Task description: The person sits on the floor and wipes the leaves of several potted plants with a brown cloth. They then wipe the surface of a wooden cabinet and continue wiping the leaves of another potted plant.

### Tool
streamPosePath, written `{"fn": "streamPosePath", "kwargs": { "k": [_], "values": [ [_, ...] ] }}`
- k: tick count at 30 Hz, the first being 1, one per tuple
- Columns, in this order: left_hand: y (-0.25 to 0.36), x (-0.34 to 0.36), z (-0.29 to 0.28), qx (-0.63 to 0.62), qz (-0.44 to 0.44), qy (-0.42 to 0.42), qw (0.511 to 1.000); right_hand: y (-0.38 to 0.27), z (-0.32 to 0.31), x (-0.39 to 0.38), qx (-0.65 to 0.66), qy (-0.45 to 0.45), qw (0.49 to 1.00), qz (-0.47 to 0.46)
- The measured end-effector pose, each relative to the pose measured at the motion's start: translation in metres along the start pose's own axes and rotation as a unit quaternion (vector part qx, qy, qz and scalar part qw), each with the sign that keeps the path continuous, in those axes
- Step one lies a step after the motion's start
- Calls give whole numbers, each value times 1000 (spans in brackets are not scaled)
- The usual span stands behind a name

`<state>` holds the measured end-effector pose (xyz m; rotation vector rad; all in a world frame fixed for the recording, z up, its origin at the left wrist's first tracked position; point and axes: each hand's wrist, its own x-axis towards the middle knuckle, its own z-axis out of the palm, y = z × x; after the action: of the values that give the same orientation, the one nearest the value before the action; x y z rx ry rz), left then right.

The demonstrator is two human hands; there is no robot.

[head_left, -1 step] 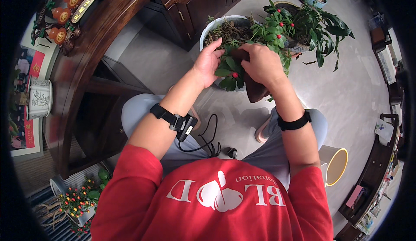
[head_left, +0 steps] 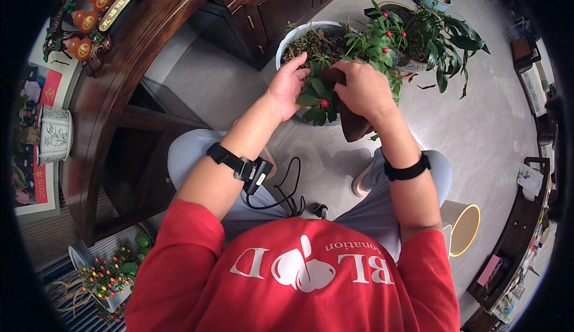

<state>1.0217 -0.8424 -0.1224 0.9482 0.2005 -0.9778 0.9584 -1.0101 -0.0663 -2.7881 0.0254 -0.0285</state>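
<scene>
Hands [head_left: 326, 87] at pot rim [head_left: 281, 44]

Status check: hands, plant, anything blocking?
Left hand open, fingers in leaves at white pot rim. Right hand shut on brown pot, tilted. Berry plant between the hands. Nothing blocking.

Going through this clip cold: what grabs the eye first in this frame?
Both hands meet at the top centre over a small plant with red berries: the left hand parts its leaves, while the right hand grips a dark brown pot. Just behind them stands a pale round planter filled with soil. The person's red shirt fills the lower edge.
</scene>
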Motion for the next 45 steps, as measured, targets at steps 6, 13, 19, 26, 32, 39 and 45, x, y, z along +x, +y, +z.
{"fn": "streamPosePath", "kwargs": {
  "k": [6,13,19,26,32,39,45],
  "values": [
    [0,0,-3,48,-7,23,999,11,-12,-5,10,22,1000,20],
    [-2,4,-5,76,-6,37,996,8,-3,-2,39,44,998,-10],
    [-2,8,-7,74,-22,20,997,5,6,0,18,-7,1000,-5],
    [-1,5,-6,62,-5,30,998,12,0,0,-22,19,999,14],
    [0,3,-9,65,-4,29,997,7,5,-1,14,14,999,-27],
    [0,2,-9,75,6,27,997,6,6,1,-43,-2,999,20],
    [-1,2,-11,125,27,88,988,8,-10,-5,26,40,999,-10]
  ]
}}
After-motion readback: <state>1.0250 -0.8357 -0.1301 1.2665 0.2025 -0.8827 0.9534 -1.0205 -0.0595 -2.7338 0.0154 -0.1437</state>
